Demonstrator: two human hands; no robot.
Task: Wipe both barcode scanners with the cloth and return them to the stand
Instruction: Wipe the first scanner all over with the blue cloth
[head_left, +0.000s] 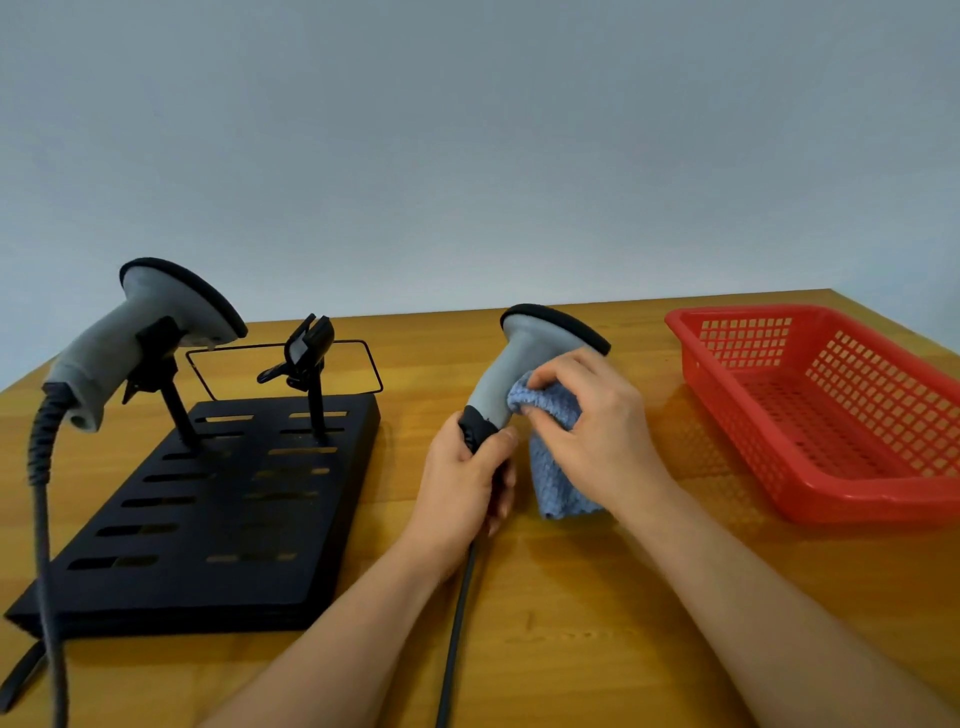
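At frame centre, grey scanner gripped at its dark handle base by L hand; soft blue cloth pinched by R hand; rigid, light, prob best held low

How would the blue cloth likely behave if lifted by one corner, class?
The blue cloth would probably hang limp, since it already droops below the right hand. Its fuzzy knit looks grippy, unlikely to slip. It seems light, bunching easily against the scanner.
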